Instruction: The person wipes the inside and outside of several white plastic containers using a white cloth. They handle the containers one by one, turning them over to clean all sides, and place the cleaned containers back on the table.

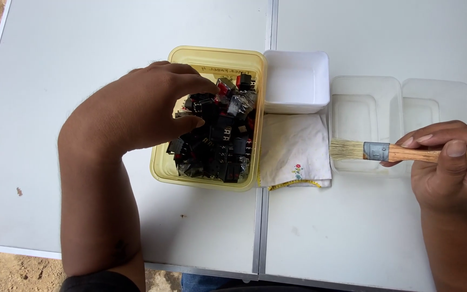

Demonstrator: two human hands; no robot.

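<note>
My left hand (147,108) reaches into a yellow plastic tub (212,57) filled with several small black and red switches (217,140). Its fingers curl over the pile at the tub's left side; whether they pinch one switch is hidden. My right hand (447,162) grips the wooden handle of a paintbrush (385,152), held level with its pale bristles pointing left. The bristles hover over the left edge of a clear plastic tray (366,108).
A white square tub (297,81) stands right of the yellow tub. A white cloth (293,148) with a small flower print lies below it. A second clear tray (439,100) adjoins the first. The white table (82,54) has a seam down its middle; dirt ground shows at left.
</note>
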